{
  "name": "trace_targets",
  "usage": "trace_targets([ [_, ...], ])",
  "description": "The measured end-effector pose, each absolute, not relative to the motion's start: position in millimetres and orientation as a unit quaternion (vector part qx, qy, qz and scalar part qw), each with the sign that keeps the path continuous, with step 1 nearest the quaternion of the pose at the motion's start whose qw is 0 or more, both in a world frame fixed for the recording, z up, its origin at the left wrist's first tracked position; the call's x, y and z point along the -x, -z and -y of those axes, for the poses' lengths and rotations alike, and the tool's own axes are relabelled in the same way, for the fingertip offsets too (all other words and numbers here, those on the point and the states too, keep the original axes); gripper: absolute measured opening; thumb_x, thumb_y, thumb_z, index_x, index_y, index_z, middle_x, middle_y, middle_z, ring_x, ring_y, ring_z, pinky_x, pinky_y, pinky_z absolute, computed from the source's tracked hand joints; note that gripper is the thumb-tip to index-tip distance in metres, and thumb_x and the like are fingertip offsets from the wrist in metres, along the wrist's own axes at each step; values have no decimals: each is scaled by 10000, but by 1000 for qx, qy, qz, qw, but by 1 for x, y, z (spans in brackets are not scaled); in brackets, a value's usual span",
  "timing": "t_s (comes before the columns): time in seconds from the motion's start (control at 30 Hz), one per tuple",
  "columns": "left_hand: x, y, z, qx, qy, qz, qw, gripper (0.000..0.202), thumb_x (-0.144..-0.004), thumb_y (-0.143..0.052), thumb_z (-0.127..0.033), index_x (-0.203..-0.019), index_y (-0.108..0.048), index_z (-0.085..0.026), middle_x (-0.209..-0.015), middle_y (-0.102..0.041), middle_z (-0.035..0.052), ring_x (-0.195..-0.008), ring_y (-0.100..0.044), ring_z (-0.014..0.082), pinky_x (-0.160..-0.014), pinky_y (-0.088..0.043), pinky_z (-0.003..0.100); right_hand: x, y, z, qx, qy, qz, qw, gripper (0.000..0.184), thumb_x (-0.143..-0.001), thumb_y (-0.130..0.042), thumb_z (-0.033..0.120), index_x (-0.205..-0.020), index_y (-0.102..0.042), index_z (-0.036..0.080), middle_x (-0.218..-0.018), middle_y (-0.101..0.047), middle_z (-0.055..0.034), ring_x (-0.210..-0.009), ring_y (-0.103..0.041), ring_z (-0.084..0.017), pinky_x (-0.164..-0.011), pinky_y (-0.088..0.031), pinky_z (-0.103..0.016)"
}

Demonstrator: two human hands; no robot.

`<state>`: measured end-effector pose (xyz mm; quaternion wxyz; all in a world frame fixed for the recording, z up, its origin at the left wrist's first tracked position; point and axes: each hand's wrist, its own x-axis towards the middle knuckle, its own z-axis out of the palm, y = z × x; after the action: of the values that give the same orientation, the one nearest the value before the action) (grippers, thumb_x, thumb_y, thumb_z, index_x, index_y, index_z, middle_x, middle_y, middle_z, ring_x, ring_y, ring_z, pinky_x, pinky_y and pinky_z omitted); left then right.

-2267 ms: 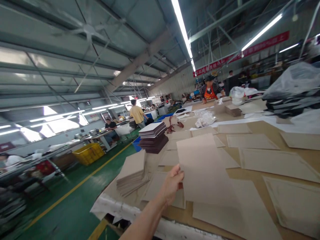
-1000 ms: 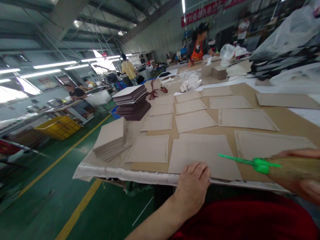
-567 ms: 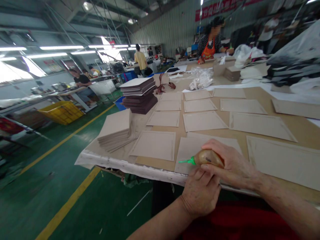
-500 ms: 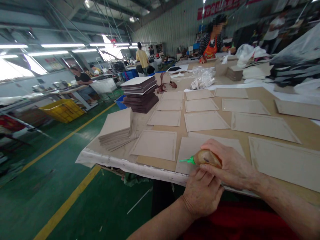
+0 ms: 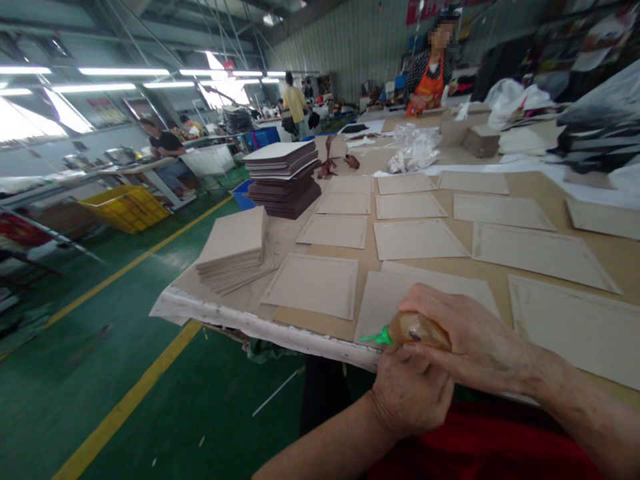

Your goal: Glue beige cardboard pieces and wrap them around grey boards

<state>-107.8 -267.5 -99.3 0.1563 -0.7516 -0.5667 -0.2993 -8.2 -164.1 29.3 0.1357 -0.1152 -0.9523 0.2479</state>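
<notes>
My right hand point(image 5: 465, 333) is wrapped round an amber squeeze glue bottle point(image 5: 417, 329), which lies on its side in the grip. Its green nozzle point(image 5: 377, 337) points left, low over the near left corner of a grey-beige board point(image 5: 380, 300). Just below the bottle, my left hand point(image 5: 415, 387) has its fingers curled in against the bottle and the right thumb, at the table's front edge. What those fingers hold, if anything, is hidden. Another board point(image 5: 315, 283) lies flat to the left, and a larger one point(image 5: 575, 320) to the right has darker strips along its edges.
Several more boards lie in rows across the table. On the left stand a stack of plain boards point(image 5: 235, 243) and a taller dark brown stack point(image 5: 285, 177). Crumpled clear plastic point(image 5: 415, 147) lies farther back. A co-worker in an orange apron point(image 5: 431, 83) stands across the table.
The bottle and both hands have come slightly nearer the table's front edge. The view has shifted a little, and the co-worker across the table stands more upright.
</notes>
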Motion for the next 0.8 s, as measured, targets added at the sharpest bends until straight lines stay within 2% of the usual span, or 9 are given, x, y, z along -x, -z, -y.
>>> trace_targets([
  [0.13,108,99,267,741,326,563,164,170,-854,-566,-334,-939,-638,-205,-885,-658,45,-826,-609,238,-695,-493,388,10,-27,161,118,-238,954,136,188,-904,-596,309,-1052,-541,207,-986,-554,-36,-857,-557,-214,-734,-447,-352],
  [0.3,110,91,264,748,338,554,136,267,-859,-578,-326,-1076,-649,-188,-1097,-662,67,-1038,-584,251,-899,-483,382,14,-23,156,171,-143,957,185,206,-923,-538,318,-1077,-548,181,-1067,-564,-91,-904,-570,-257,-758,-468,-395],
  [0.5,108,93,265,731,354,557,176,188,-849,-574,-313,-964,-660,-193,-940,-678,57,-878,-609,244,-818,-497,394,14,-28,158,129,-200,961,140,181,-914,-571,323,-1058,-549,216,-1000,-574,-46,-856,-572,-215,-737,-462,-349],
  [0.63,109,88,265,749,337,555,134,244,-871,-575,-315,-1057,-641,-171,-1106,-661,51,-1047,-590,222,-902,-483,350,18,-19,142,192,-127,952,203,212,-912,-558,334,-1071,-536,195,-1025,-578,-64,-868,-578,-242,-719,-443,-359],
  [0.8,111,85,264,756,324,558,109,254,-897,-553,-314,-1084,-628,-161,-1135,-651,42,-1112,-571,206,-950,-470,331,24,-12,124,255,-108,938,208,238,-907,-574,351,-1078,-522,194,-990,-573,-46,-770,-570,-217,-638,-394,-330],
])
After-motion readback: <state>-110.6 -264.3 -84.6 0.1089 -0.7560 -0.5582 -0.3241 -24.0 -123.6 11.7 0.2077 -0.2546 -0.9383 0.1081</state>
